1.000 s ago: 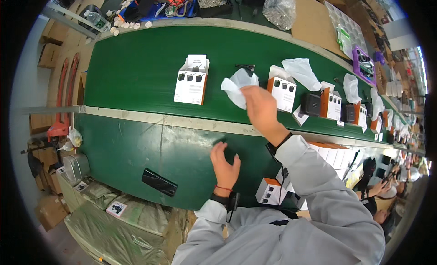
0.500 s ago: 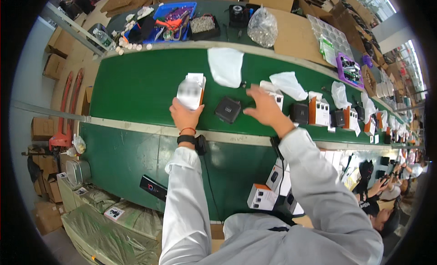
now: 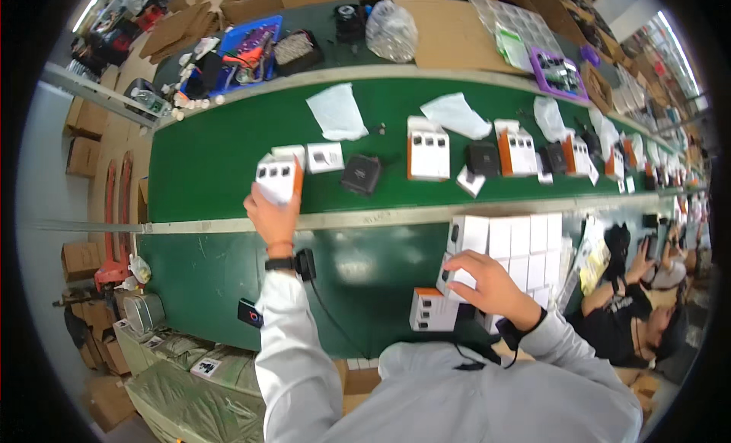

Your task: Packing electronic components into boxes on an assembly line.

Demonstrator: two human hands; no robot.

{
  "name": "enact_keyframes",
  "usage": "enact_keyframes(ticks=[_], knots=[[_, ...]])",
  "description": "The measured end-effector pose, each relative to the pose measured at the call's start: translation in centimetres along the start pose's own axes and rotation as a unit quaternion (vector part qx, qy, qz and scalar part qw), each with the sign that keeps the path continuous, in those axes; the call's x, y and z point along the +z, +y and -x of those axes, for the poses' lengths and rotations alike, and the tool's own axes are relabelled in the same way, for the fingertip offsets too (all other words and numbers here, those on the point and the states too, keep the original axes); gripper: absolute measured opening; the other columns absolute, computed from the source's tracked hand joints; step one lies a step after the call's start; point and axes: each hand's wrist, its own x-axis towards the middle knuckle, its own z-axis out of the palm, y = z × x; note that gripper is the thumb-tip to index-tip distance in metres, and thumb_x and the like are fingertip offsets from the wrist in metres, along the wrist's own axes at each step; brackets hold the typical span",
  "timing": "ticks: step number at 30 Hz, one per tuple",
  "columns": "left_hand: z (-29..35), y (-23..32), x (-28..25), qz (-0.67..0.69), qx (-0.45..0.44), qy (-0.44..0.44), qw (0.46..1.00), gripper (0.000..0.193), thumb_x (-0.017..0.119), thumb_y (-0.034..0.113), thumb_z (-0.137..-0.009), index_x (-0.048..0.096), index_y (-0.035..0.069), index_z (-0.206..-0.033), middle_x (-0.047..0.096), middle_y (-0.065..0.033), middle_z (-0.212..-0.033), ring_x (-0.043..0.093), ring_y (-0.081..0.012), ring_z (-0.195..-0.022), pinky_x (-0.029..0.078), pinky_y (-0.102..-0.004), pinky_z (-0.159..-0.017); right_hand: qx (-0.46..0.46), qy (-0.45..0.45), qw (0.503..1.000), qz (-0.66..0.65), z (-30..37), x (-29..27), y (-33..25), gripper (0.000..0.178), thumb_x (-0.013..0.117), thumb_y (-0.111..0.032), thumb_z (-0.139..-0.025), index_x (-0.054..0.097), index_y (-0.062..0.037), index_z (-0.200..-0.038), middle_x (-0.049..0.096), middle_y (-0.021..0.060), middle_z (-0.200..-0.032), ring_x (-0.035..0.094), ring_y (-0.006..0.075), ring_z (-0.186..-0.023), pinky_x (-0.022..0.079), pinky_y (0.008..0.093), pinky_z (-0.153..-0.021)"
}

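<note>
My left hand [image 3: 266, 214] is closed around the lower end of a white and orange box [image 3: 278, 176], its top flap raised, over the green belt. Just right of that box lies a small white box [image 3: 325, 156], then a square black case [image 3: 361, 174]. On the near bench my right hand [image 3: 491, 287] has its thumb and fingers around the end of a white box [image 3: 453, 274] at the left side of a block of white boxes [image 3: 510, 249]. Its palm hides part of them. A closed white and orange box [image 3: 434, 311] stands beside this block.
Along the belt [image 3: 221, 138] run an open white and orange box [image 3: 429, 155], another black case [image 3: 482, 159] and white bags [image 3: 336, 111]. A phone [image 3: 250, 313] lies on the near bench. Behind the belt is a blue tray [image 3: 251, 51]. A person [image 3: 632, 313] sits at the right.
My right hand has moved from the belt down to the white boxes on the near bench. My left hand still holds its box, now farther left and turned. The view has shifted.
</note>
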Motion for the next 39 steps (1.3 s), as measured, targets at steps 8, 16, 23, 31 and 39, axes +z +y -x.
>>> enact_keyframes(ticks=[8, 16, 23, 31, 39], knots=[[-1.8, -1.8, 4.3, -0.090, -0.078, 0.031, 0.992, 0.112, 0.086, 0.065, -0.064, 0.042, 0.001, -0.145, 0.043, -0.0295, -0.144, 0.041, -0.0522, -0.131, 0.039, -0.0553, -0.108, -0.055, -0.085, 0.982, 0.158, 3.5, 4.9, 1.0, 0.062, 0.080, -0.014, -0.079, 0.056, -0.0074, -0.136, 0.055, 0.0154, -0.138, 0.056, 0.0324, -0.126, 0.047, 0.0413, -0.103], [18.9, 7.2, 0.0, 0.170, 0.134, -0.078, 0.973, 0.070, 0.077, 0.016, -0.081, 0.046, -0.003, -0.140, 0.049, -0.0238, -0.141, 0.044, -0.0421, -0.132, 0.037, -0.0517, -0.111, -0.091, -0.029, 0.898, 0.429, 6.2, 17.5, 10.5, 0.105, 0.091, -0.028, -0.063, 0.040, -0.0130, -0.154, 0.039, 0.0226, -0.154, 0.047, 0.0429, -0.132, 0.041, 0.0521, -0.110], [35.9, 6.7, -11.4, 0.526, -0.171, -0.423, 0.718, 0.109, 0.088, 0.005, -0.072, 0.022, 0.006, -0.159, 0.042, -0.0107, -0.153, 0.049, -0.0219, -0.134, 0.043, -0.0367, -0.110, -0.164, -0.015, 0.986, 0.012, 8.9, 8.5, 3.0, 0.096, 0.086, -0.022, -0.066, 0.041, -0.0060, -0.150, 0.040, 0.0191, -0.149, 0.048, 0.0372, -0.127, 0.044, 0.0439, -0.108], [38.7, 13.0, -18.7, 0.486, -0.092, -0.584, 0.643, 0.109, 0.095, 0.012, -0.064, 0.034, 0.003, -0.154, 0.054, -0.0051, -0.144, 0.052, -0.0165, -0.130, 0.044, -0.0361, -0.107, -0.216, -0.139, 0.956, -0.145, 16.6, 0.0, 2.1, 0.089, 0.088, -0.027, -0.072, 0.046, -0.0018, -0.147, 0.045, 0.0202, -0.145, 0.049, 0.0341, -0.132, 0.040, 0.0386, -0.111], [45.9, 15.8, -17.1, 0.481, -0.195, -0.498, 0.695, 0.101, 0.094, 0.026, -0.071, 0.039, -0.003, -0.151, 0.053, -0.0158, -0.147, 0.055, -0.0232, -0.130, 0.045, -0.0365, -0.108, -0.007, -0.214, 0.971, -0.103, 24.8, 0.2, 8.0, 0.084, 0.084, -0.044, -0.079, 0.048, -0.0015, -0.141, 0.062, 0.0223, -0.115, 0.063, 0.0350, -0.107, 0.051, 0.0411, -0.092]])
